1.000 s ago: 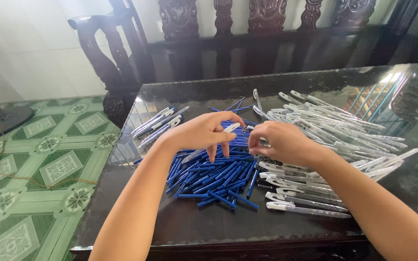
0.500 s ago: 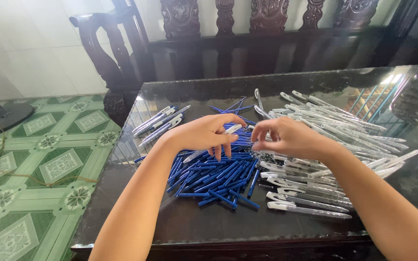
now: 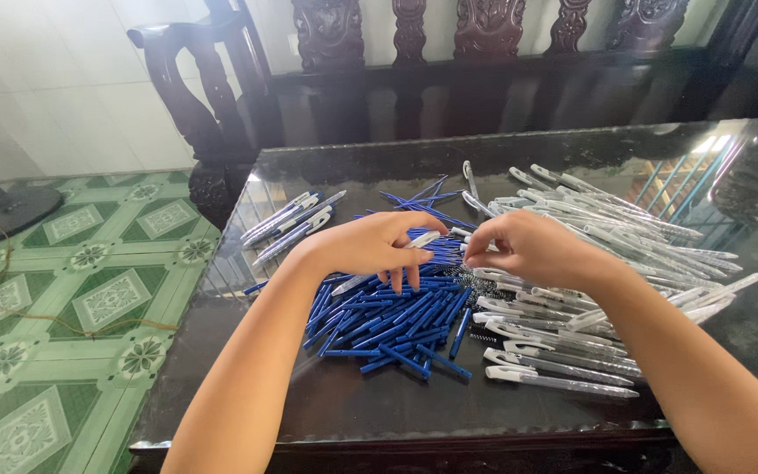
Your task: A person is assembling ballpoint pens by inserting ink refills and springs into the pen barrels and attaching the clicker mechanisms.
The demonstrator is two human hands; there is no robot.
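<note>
Since a second ago the two hands have come a little closer together, and the white pen barrel now pokes out more from the left hand's fingers toward the right hand. The left hand (image 3: 377,250) is closed around that white pen barrel (image 3: 423,239), pinching it with thumb and fingers so its tip points to the right. The right hand (image 3: 528,248) is curled, with its fingertips just beside that tip; it seems to pinch some small piece there, but the piece is too tiny and hidden to make out, so I cannot tell what it holds. Both hands hover just above the pile of blue pen parts (image 3: 388,320), which lies on the dark glass table (image 3: 326,404). A pile of white pen barrels (image 3: 572,298) spreads out to the right, under the right wrist. A few finished pens (image 3: 289,219) lie in a small bunch well to the left. What could go wrong: the small piece could slip out of the fingertips and drop into the blue pile, where it would be hard to find. If the two hands do not line up straight, the piece may jam or go in crooked. The right arm rests low over the white pile, so a big move could push some barrels around.
</note>
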